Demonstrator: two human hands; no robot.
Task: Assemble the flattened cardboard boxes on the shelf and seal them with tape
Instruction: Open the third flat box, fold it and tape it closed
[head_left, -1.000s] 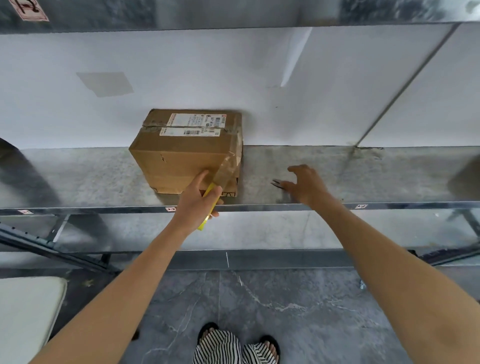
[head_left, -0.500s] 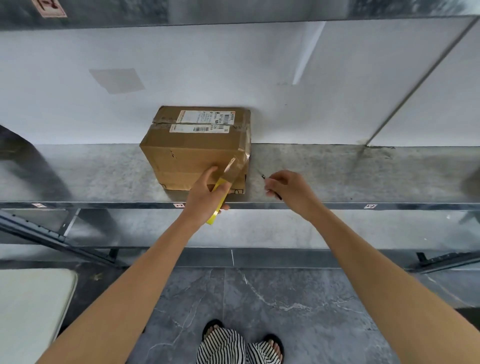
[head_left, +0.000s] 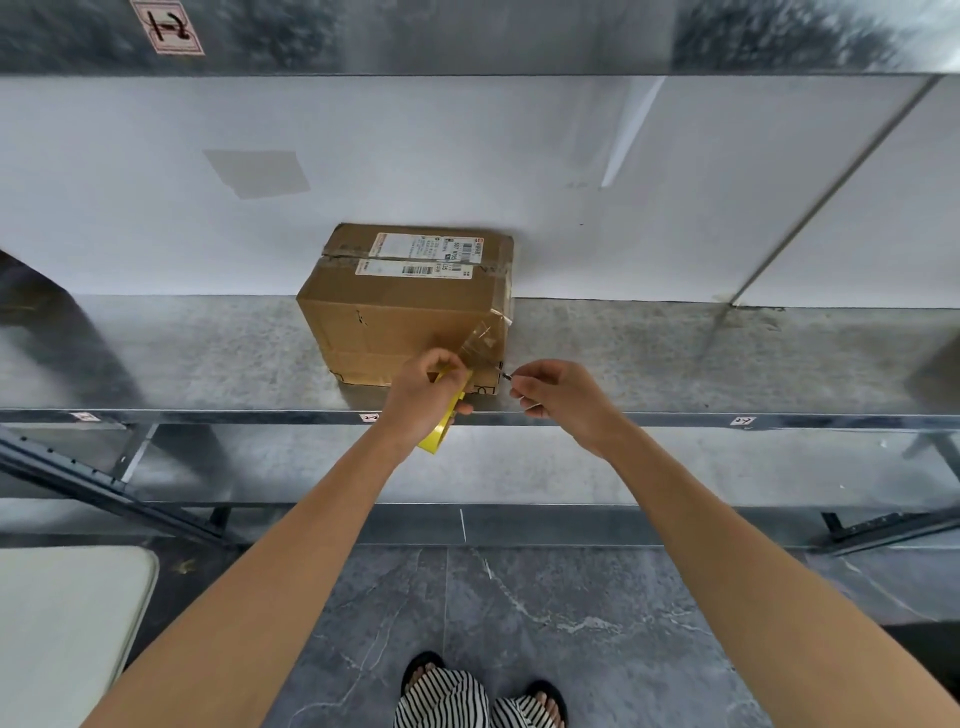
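An assembled brown cardboard box (head_left: 379, 317) with white shipping labels stands on the metal shelf (head_left: 675, 358) against the white back wall. My left hand (head_left: 423, 397) grips a yellow tape roll (head_left: 441, 428) at the box's near right corner. A clear strip of tape (head_left: 480, 340) stretches from the roll up to the box's right edge. My right hand (head_left: 558, 397) is closed on a small dark tool (head_left: 506, 374), whose tip sits just right of the tape strip. What kind of tool it is cannot be told.
The shelf's front rail (head_left: 675, 421) runs across the view, with a lower shelf level (head_left: 519, 467) beneath it. A pale seat or table (head_left: 62, 634) sits at the lower left. An upper shelf (head_left: 467, 31) overhangs. My sandalled feet (head_left: 478, 696) stand on grey floor tiles.
My right hand picked the small tool up off the shelf and brought it left to the tape strip. My left hand stayed at the box corner with the roll.
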